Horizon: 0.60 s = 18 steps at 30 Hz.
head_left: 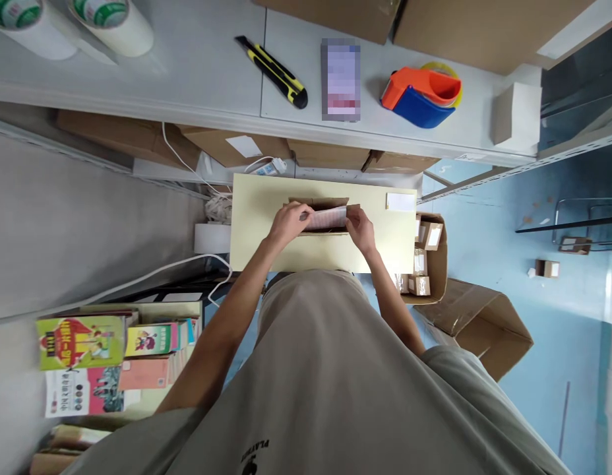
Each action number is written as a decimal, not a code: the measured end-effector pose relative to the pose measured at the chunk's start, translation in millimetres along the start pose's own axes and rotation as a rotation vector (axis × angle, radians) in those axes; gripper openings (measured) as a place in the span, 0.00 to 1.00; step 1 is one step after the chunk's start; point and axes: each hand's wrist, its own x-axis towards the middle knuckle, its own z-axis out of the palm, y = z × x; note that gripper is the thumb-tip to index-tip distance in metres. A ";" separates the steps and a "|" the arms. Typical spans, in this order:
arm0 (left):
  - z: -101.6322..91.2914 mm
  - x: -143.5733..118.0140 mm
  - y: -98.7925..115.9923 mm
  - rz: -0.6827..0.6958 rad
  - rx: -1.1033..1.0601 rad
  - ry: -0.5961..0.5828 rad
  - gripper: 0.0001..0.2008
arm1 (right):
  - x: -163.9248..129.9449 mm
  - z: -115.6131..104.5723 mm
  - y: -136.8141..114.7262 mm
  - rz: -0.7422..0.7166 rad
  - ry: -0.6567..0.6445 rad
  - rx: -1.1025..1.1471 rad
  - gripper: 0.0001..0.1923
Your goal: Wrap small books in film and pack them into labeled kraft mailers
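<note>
A small open cardboard box sits on the pale yellow tabletop in front of me, its flaps raised. Inside lies a pinkish-white wrapped packet, faintly striped; its lower part is hidden in the box. My left hand is closed at the box's left end, thumb and fingers bent over the edge beside the packet. At the opposite end, my right hand pinches the box's right flap, close to the packet's other end. A white label or card lies to the right on the tabletop.
Along the shelf above are a yellow-black utility knife, a blurred-out rectangle, an orange-blue tape dispenser and tape rolls. A carton of small boxes stands at right; books are stacked lower left.
</note>
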 end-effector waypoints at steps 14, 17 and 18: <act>50.5 0.9 -6.1 -0.105 -0.037 -0.089 0.07 | 7.6 6.1 -15.0 0.045 -0.006 -0.283 0.15; 51.0 -2.8 -8.0 -0.056 -0.060 -0.104 0.10 | 5.6 6.2 -12.6 0.004 0.020 -0.282 0.14; 48.2 -7.3 -8.2 -0.021 -0.078 -0.085 0.11 | 4.1 4.8 -11.3 -0.011 0.050 -0.293 0.14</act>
